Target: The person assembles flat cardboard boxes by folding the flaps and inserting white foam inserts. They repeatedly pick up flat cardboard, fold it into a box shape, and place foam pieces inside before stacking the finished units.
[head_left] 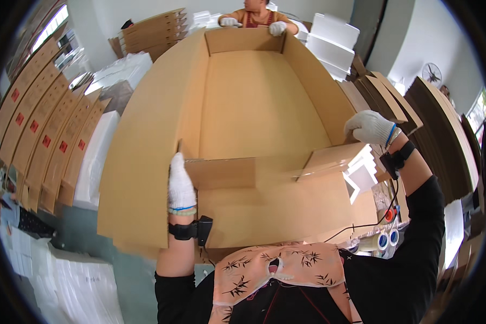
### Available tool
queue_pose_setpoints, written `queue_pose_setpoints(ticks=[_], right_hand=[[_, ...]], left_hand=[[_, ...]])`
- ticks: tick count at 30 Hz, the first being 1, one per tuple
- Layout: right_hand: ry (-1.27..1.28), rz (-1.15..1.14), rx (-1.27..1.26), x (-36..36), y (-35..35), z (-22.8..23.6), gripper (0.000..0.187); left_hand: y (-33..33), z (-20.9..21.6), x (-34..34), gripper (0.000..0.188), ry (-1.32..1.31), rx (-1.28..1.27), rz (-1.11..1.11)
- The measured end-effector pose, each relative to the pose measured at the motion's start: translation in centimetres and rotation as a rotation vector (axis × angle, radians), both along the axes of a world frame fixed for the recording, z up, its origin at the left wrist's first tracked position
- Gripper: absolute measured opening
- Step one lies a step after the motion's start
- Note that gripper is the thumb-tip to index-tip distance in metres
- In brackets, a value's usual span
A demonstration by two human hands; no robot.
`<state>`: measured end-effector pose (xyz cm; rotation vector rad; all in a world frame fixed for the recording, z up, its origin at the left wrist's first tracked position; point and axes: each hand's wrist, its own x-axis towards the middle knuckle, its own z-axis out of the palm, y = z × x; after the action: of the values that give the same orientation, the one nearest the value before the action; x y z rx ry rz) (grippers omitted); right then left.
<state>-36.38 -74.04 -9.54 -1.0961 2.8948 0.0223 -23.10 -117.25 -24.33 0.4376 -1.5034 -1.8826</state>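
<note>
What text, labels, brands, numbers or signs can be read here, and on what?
None legible.
Flat cartons at left: red square marks, any lettering too small to read.
White bundle, lower left: short dark print, too blurred to read.
Large open carton: no lettering visible.

"What's the big box (259,97) made of?"
"Cardboard, matt and smooth."
"What covers the left hand (181,186) and right hand (371,128)?"
"Knitted cloth, matt and slightly rough."
"The tape rolls (369,243) off the box's near right corner?"
"Shiny, like plastic film."
</note>
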Motion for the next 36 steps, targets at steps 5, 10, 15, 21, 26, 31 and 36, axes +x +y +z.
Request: queue_pose_setpoints(ticks=[5, 10, 15, 21, 26, 31, 36], right_hand=[[0.095, 0.096, -0.124, 0.2, 1.3, -4.4, 0.052], [0.169, 0.025, -0.287, 3.9, 2.4, -3.3, 0.050], [0.591, -0.013, -0.825, 8.0, 12.1, -7.6, 0.046], [0.456, -1.362, -0.591, 12.7, 38.3, -23.9, 0.049], [0.016, -1.793, -0.184, 17.9, 48.9, -33.3, 0.063], [-0.215, -1.879, -0.166, 17.0, 50.5, -34.2, 0.090], [-0.184, -1.873, -0.144, 14.7, 52.8, -38.2, 0.094]], left_hand=[[-6.4, -5.7, -1.5, 0.050, -0.170, 0.248, -0.063], [-4.2, -1.3, -0.9, 0.061, -0.041, 0.159, -0.211], [-3.1, 1.2, 2.9, 0.076, -0.047, -0.012, -0.213], [-0.5, -1.2, 7.8, 0.070, -0.342, -0.246, -0.005], [-0.7, 0.4, 11.1, 0.066, -0.444, -0.320, 0.131], [-5.1, 2.4, 13.9, 0.032, -0.038, 0.897, -0.022], [0.1, 4.2, 15.5, 0.020, -0.851, -0.704, -0.044]])
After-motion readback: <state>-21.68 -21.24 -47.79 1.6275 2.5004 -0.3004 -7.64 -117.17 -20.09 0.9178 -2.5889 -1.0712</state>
